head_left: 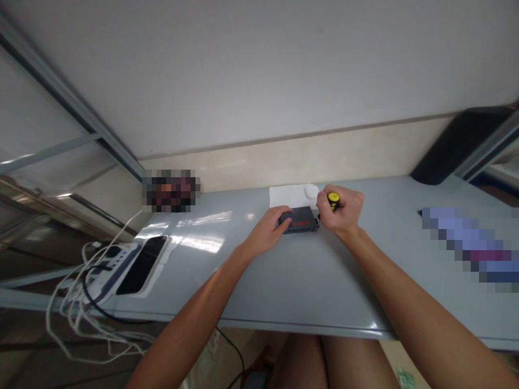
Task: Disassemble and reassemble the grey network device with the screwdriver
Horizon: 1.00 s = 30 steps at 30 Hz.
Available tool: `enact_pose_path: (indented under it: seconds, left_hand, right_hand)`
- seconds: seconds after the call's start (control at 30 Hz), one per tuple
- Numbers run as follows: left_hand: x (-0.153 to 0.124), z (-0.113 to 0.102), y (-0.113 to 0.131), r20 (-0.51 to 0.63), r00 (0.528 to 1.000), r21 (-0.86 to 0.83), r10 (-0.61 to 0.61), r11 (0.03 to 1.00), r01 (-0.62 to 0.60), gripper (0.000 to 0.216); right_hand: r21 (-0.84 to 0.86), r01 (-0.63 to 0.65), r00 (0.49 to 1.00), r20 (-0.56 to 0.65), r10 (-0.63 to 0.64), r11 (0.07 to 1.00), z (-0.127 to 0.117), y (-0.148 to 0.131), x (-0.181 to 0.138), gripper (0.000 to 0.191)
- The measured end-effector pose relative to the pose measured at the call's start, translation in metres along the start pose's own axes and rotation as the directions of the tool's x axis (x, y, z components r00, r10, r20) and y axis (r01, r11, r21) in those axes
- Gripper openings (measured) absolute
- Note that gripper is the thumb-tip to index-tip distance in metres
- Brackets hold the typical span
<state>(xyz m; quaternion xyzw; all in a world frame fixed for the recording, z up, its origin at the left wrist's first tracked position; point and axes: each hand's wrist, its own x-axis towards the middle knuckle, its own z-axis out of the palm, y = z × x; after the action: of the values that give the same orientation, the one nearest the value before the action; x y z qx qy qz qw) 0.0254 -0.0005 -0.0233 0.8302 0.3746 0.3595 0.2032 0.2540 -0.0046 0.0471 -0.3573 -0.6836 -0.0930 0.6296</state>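
Note:
A small dark grey box with a red label [300, 219] lies on the grey table [284, 275] near its far side. My left hand [270, 229] rests on the box's left end, fingers curled over it and holding it. My right hand [340, 210] is closed in a fist around a screwdriver with a yellow and black handle [333, 200], held upright at the box's right end. The tool's tip is hidden behind the hand. A white sheet [290, 194] and a small white object [311, 190] lie just behind the box.
At the table's left edge a phone [142, 265] lies on a white pad beside a power strip [106, 267] with several white cables hanging off. A dark object [458, 146] leans at the far right. Blurred-out patches sit at the left back and right.

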Motion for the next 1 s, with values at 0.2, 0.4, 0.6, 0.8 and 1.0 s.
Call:
enact_pose_path:
  seconds: [0.2,0.4,0.6,0.8,1.0]
  left_hand:
    - [0.0019,0.0005,0.0018,0.007,1.000,-0.001,-0.018,1.000,0.018,0.032]
    - [0.0019,0.0000,0.0030,0.002,1.000,0.023,-0.019,1.000,0.019,0.033]
    - [0.0006,-0.0009,0.0034,0.007,1.000,0.047,-0.030,0.998,0.030,0.033]
    - [0.0021,-0.0010,0.0061,0.004,0.998,0.041,-0.060,0.997,0.060,0.035]
    - [0.0031,-0.0006,0.0068,-0.006,0.999,0.048,-0.052,0.997,0.052,0.035]
  right_hand:
    - [0.007,0.026,1.000,0.002,-0.026,1.000,0.0062,-0.0010,-0.0074,0.035]
    - [0.072,-0.027,0.999,0.028,0.025,0.997,0.0070,-0.0048,-0.0088,0.034]
    - [-0.001,-0.042,0.994,0.104,0.042,0.999,0.0050,-0.0030,-0.0058,0.032]
    - [-0.021,-0.024,0.991,0.129,0.026,1.000,0.0049,0.0003,-0.0068,0.033]
    - [-0.012,-0.024,0.992,0.125,0.025,1.000,0.0038,0.0022,-0.0048,0.035]
